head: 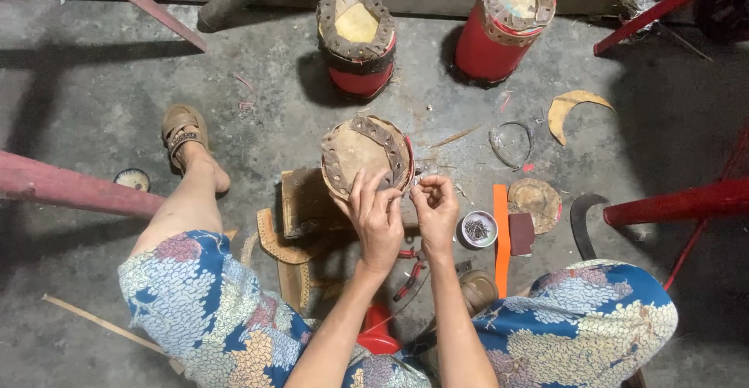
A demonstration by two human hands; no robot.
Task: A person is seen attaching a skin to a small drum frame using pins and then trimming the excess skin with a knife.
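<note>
Head view, two hands [376, 218], three drums [367, 155]

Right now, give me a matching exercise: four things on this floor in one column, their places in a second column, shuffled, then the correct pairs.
Things:
1. drum being worked
2. small bowl of nails
3. crescent-shaped hide piece
4. orange strip

Places:
A. upper right, on bare floor
B. under the left hand and right hand
C. just right of the bowl
D. just right of the right hand

Pairs: 1-B, 2-D, 3-A, 4-C
</note>
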